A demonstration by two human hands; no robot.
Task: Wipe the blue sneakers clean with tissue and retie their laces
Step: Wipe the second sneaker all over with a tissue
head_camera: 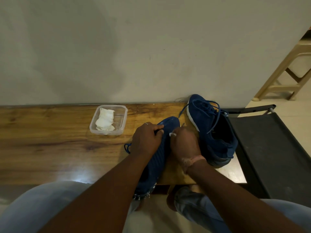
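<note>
A blue sneaker lies tilted on the wooden bench, its sole side turned up and its heel hanging over the front edge. My left hand grips its upper near the toe. My right hand pinches a small white tissue against the shoe's side. A loop of blue lace shows to the left of my left hand. The second blue sneaker stands upright at the bench's right end, its laces loose.
A clear plastic tub holding folded white tissues sits on the bench to the left of the shoes. A black folding frame stands right of the bench. A beige plastic chair is far right. The wall runs behind.
</note>
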